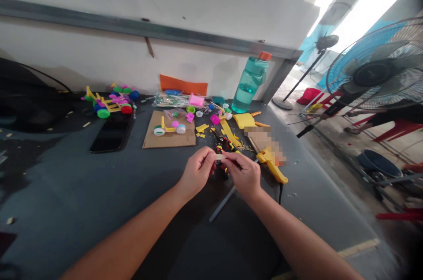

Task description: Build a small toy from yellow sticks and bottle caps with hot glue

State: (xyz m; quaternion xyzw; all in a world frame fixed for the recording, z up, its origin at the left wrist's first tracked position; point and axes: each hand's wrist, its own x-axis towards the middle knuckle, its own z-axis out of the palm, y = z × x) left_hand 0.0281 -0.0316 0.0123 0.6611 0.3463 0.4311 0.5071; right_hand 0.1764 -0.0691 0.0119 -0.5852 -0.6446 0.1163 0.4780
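Note:
My left hand (197,169) and my right hand (244,175) meet above the middle of the dark table. Between their fingertips they pinch a short pale strip (219,156), which looks like wood. Partly hidden behind the fingers lies a tool with black, red and yellow parts (228,142). Beside my right hand is a yellow glue gun (273,166) with a black cord. A long grey stick (222,206) runs out from under that hand. Farther back, a small yellow toy vehicle with bottle-cap wheels (170,128) stands on a cardboard piece (152,141).
At left lie a black phone (109,133) and several colourful toy vehicles (112,102). A teal water bottle (248,86) stands by the wall. Yellow scraps (202,128), bottle caps (199,114) and orange-handled scissors (261,124) cover the back. Beyond the right edge is a fan (370,72).

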